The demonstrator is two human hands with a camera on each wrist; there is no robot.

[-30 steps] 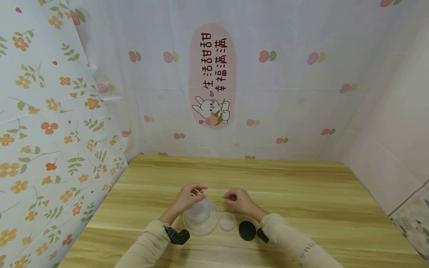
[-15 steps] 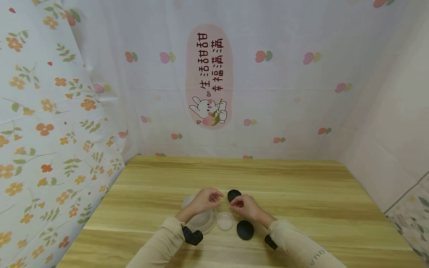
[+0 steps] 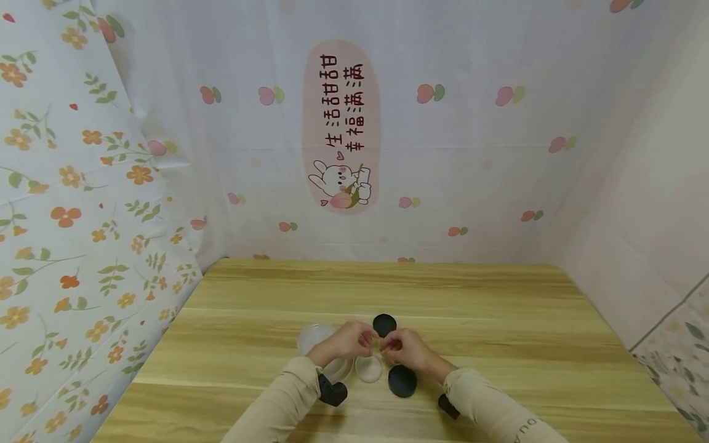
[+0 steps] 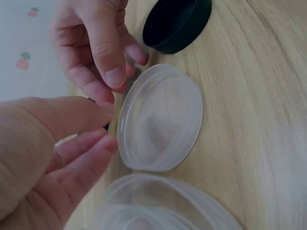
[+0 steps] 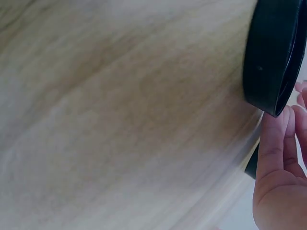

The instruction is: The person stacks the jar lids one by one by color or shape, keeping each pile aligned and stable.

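My left hand [image 3: 354, 339] and right hand [image 3: 407, 346] hover close together over the table, with fingers loosely bent. No object shows between the fingers of either one. Just beneath them lies a small translucent round lid [image 4: 160, 117], hollow side up. A black round lid [image 5: 271, 52] with a raised rim sits near my right wrist. Beyond the fingertips is a second black disc [image 3: 384, 325]. Left of the hands are a translucent round container [image 3: 314, 336] and a wider clear round piece [image 4: 163, 184], partly hidden by my left forearm in the head view.
The wood-grain table [image 3: 498, 314] extends around the group of lids. A white printed cloth [image 3: 454, 160] hangs behind it, with a flowered cloth [image 3: 83, 246] along the left side.
My left hand has moved right, away from the translucent container, toward my right hand. The container now stands farther back. The far black disc has come into view beyond my right hand.
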